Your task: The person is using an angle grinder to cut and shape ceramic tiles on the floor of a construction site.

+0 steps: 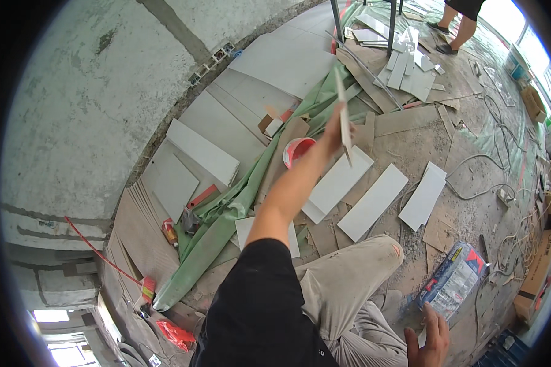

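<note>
My left hand is raised, fingers closed around a narrow white tile strip held edge-on above the floor. My right hand rests half-open beside a printed bag, gripping nothing. Three cut tiles lie side by side; placement looks unfinished. Red bucket: contents cannot be made out.

The right hand is cut off by the lower edge. The left hand shows only its back; its fingers are hidden behind the thin tile strip. A standing person is cropped above the legs.
</note>
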